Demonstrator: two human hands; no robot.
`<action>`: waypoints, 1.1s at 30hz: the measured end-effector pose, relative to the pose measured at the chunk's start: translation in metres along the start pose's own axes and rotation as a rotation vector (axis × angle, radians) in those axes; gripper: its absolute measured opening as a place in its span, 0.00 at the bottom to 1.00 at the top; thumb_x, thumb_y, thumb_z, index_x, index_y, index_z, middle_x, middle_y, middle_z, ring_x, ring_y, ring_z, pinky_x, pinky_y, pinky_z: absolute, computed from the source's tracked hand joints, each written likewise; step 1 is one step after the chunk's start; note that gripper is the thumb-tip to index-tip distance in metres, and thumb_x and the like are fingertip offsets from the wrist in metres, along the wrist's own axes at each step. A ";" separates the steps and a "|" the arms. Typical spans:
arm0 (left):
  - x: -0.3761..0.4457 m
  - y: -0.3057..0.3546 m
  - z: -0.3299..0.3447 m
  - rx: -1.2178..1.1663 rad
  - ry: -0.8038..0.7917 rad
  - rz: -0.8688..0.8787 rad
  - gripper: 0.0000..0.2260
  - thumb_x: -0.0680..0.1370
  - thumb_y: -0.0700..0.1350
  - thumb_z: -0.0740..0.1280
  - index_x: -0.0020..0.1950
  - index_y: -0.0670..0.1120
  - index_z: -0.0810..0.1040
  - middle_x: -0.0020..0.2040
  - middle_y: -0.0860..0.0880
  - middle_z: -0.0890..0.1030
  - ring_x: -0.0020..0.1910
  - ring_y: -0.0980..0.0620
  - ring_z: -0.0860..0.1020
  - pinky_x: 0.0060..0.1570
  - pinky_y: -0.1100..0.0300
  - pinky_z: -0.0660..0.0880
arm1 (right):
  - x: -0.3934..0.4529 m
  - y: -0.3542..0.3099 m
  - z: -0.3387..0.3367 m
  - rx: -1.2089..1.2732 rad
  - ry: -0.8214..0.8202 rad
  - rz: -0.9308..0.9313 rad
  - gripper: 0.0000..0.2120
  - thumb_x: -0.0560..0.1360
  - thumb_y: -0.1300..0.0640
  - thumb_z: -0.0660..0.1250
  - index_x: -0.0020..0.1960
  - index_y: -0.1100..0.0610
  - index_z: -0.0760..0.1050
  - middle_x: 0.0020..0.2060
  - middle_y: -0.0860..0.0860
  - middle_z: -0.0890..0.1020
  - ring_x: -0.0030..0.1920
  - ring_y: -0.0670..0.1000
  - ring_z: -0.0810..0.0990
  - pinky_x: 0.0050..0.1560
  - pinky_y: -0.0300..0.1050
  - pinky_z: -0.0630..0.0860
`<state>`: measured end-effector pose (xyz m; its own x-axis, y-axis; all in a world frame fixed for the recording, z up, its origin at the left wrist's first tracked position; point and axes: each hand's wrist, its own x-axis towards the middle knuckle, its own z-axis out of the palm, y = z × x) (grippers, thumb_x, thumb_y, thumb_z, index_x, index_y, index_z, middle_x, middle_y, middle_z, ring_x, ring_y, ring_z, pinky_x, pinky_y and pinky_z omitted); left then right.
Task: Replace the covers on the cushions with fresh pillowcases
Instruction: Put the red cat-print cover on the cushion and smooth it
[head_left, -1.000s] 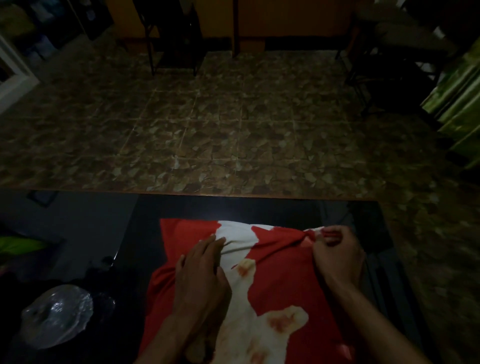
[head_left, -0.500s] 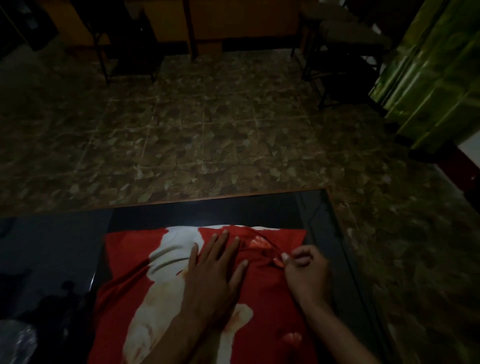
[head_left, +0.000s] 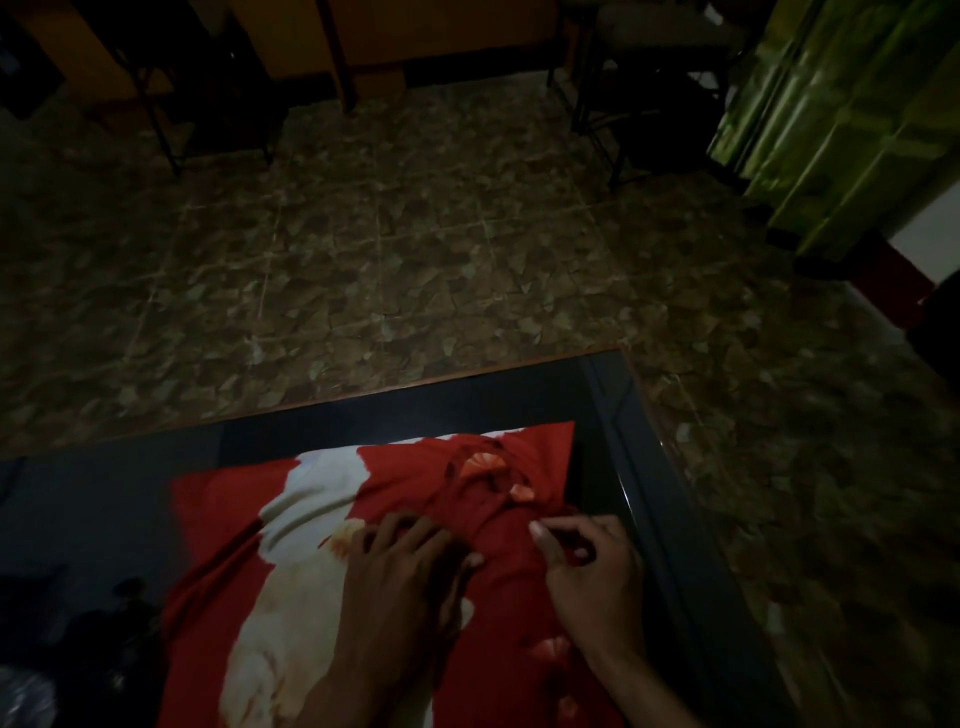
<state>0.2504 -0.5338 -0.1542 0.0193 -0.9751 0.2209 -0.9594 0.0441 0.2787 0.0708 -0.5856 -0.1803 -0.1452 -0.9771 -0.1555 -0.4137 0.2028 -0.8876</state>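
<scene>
The red fabric pillowcase with a large white animal print (head_left: 322, 525) lay spread over a cushion on the dark glossy tabletop (head_left: 93, 519), filling the near right part of it and reaching almost to the table's right edge. To the left of the pinch, the person's left hand (head_left: 400, 582) rested flat on the cloth, fingers spread and nearly straight, pressing it down rather than gripping it. Just right of that hand, the red cloth rose in gathered folds running away from the person toward the far right corner. At the near end of those folds the right hand (head_left: 592, 566) had its thumb and fingers curled together, pinching a small bunch of the fabric. The cover looked thin, light and limp, likely to wrinkle and slide over the filling, so it seemed best taken at an edge or corner, with the flat hand anchoring the soft cushion beneath.
</scene>
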 end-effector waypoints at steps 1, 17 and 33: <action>0.002 0.002 -0.001 -0.016 0.001 0.002 0.08 0.73 0.57 0.64 0.41 0.56 0.79 0.41 0.59 0.78 0.45 0.54 0.75 0.46 0.55 0.65 | -0.001 -0.002 0.001 -0.006 0.005 -0.008 0.08 0.70 0.57 0.79 0.38 0.48 0.82 0.42 0.44 0.77 0.43 0.40 0.76 0.43 0.34 0.70; -0.030 -0.004 -0.014 -0.135 -0.011 -0.065 0.18 0.80 0.56 0.60 0.68 0.55 0.75 0.67 0.57 0.75 0.68 0.58 0.71 0.66 0.55 0.66 | -0.021 0.001 -0.012 -0.088 -0.078 -0.231 0.04 0.74 0.48 0.74 0.45 0.42 0.79 0.50 0.39 0.74 0.52 0.41 0.77 0.56 0.56 0.76; -0.081 -0.039 0.008 -0.137 -0.062 -0.218 0.30 0.82 0.61 0.50 0.82 0.52 0.53 0.83 0.50 0.50 0.81 0.49 0.50 0.77 0.49 0.45 | 0.012 -0.012 0.022 -0.072 -0.008 0.438 0.10 0.80 0.56 0.63 0.52 0.53 0.84 0.57 0.56 0.84 0.57 0.58 0.82 0.61 0.52 0.77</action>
<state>0.2844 -0.4579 -0.1905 0.1997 -0.9761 0.0857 -0.8874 -0.1431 0.4383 0.0935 -0.6014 -0.1811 -0.3138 -0.7985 -0.5138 -0.3761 0.6014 -0.7049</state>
